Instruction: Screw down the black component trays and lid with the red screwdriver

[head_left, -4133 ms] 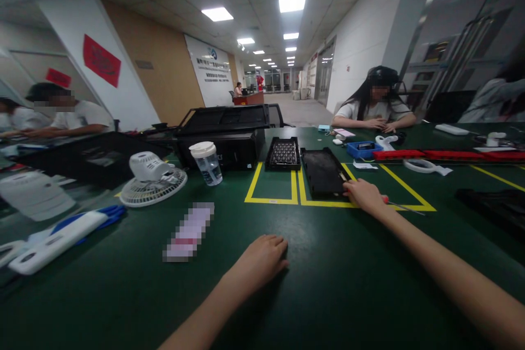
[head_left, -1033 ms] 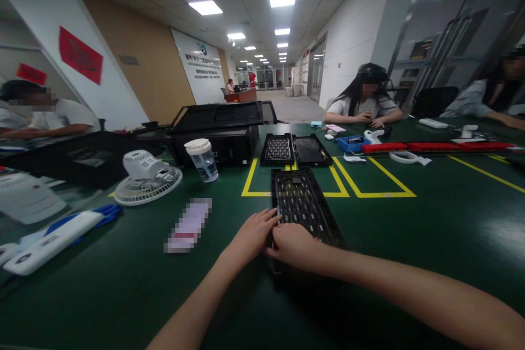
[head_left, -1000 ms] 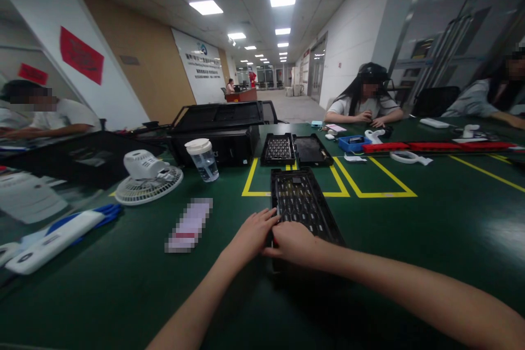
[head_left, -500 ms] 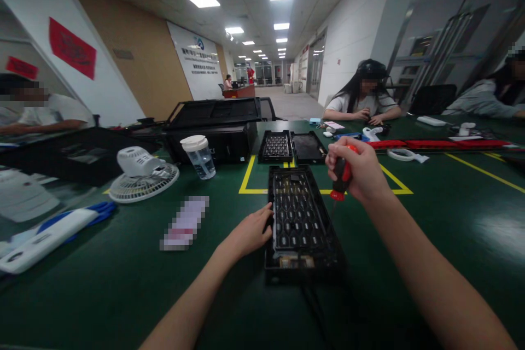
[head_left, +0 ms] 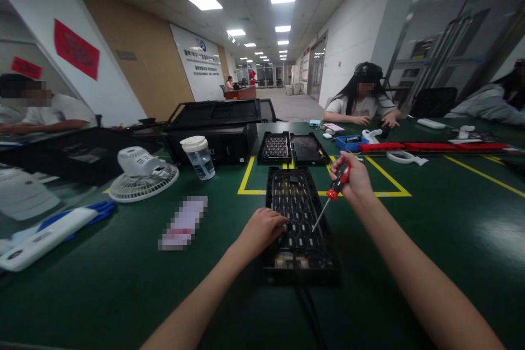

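A long black ribbed plastic panel [head_left: 299,219] lies flat on the green table in front of me. My left hand [head_left: 262,229] rests on its left edge with the fingers curled down onto the surface. My right hand [head_left: 353,178] is closed round the red and black handle of a screwdriver [head_left: 330,197]. The screwdriver's metal tip slants down to the panel's inner face near the middle. A cable leaves the panel's near end.
Two black trays [head_left: 293,147] sit in yellow-taped squares behind the panel. A black case [head_left: 217,131], a lidded plastic cup [head_left: 199,157], a small white fan [head_left: 141,172] and a white device [head_left: 45,235] stand to the left. Other people sit at the table's far side and left.
Since four seconds ago the black panel has been brought in front of me. In the last second my right hand lifted with the screwdriver, then lowered its tip onto the panel; my left hand slid onto it.
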A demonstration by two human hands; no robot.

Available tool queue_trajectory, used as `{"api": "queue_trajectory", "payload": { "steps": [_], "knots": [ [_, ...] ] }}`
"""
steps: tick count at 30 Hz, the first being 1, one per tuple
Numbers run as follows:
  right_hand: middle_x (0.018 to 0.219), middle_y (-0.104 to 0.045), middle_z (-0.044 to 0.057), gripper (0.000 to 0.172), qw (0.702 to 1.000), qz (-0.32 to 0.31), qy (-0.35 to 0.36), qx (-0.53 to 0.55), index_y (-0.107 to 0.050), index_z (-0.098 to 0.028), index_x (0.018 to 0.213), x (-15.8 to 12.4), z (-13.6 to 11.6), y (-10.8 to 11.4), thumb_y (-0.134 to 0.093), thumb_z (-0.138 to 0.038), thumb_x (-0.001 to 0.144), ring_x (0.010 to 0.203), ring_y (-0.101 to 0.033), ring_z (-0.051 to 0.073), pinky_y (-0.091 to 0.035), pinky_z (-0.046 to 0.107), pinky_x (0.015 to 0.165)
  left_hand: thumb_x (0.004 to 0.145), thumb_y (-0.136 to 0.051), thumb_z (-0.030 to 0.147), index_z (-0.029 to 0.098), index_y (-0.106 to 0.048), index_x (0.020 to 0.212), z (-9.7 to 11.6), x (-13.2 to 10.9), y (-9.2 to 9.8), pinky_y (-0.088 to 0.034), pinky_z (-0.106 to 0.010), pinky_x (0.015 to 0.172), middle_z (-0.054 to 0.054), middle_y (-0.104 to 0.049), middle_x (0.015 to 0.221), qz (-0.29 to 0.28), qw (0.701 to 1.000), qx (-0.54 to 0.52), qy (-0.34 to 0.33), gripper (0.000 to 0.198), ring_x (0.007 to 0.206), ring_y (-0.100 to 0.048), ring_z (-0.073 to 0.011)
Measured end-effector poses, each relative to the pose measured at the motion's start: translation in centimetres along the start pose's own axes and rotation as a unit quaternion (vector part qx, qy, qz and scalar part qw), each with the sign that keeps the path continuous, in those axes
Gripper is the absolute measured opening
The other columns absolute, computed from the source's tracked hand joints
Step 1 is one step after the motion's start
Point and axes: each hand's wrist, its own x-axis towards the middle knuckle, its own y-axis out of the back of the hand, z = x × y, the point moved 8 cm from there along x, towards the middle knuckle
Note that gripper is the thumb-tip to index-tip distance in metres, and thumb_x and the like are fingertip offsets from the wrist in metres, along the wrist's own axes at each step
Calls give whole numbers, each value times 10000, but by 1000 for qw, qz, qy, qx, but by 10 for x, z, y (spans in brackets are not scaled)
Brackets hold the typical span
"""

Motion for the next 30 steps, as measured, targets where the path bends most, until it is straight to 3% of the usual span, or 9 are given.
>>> {"api": "queue_trajectory", "payload": {
  "steps": [6,22,26,30],
  "knots": [
    [444,-463,-41,237,999,5,-46,12,-433,-157,531,3,17,6,-563,-263,698,384,-450,75,-345,168,330,833,-536,298,265,-588,1098,9,9,-11,-390,-293,753,-33,-604,996,-21,998,50,-15,273,903,-552,-185],
    [447,-461,-25,239,997,-15,-72,28,-432,-151,522,0,7,4,-539,-260,707,392,-435,77,-335,163,334,789,-592,246,200,-654,819,9,16,-16,-341,-314,722,-35,-656,836,-7,995,103,2,84,832,-553,-203],
    [442,-443,-32,245,997,-4,-54,47,-411,-154,508,-5,-2,1,-542,-252,690,392,-423,74,-334,160,337,792,-575,242,203,-643,862,10,12,-3,-369,-311,720,-30,-656,807,28,999,44,13,105,818,-558,-197],
    [451,-437,-36,214,997,9,-15,76,-412,-154,515,-15,-21,-6,-527,-223,682,387,-406,67,-320,152,331,772,-595,281,216,-643,861,5,4,12,-415,-263,703,-12,-645,854,61,986,-136,70,120,773,-575,-152]
  ]
}}
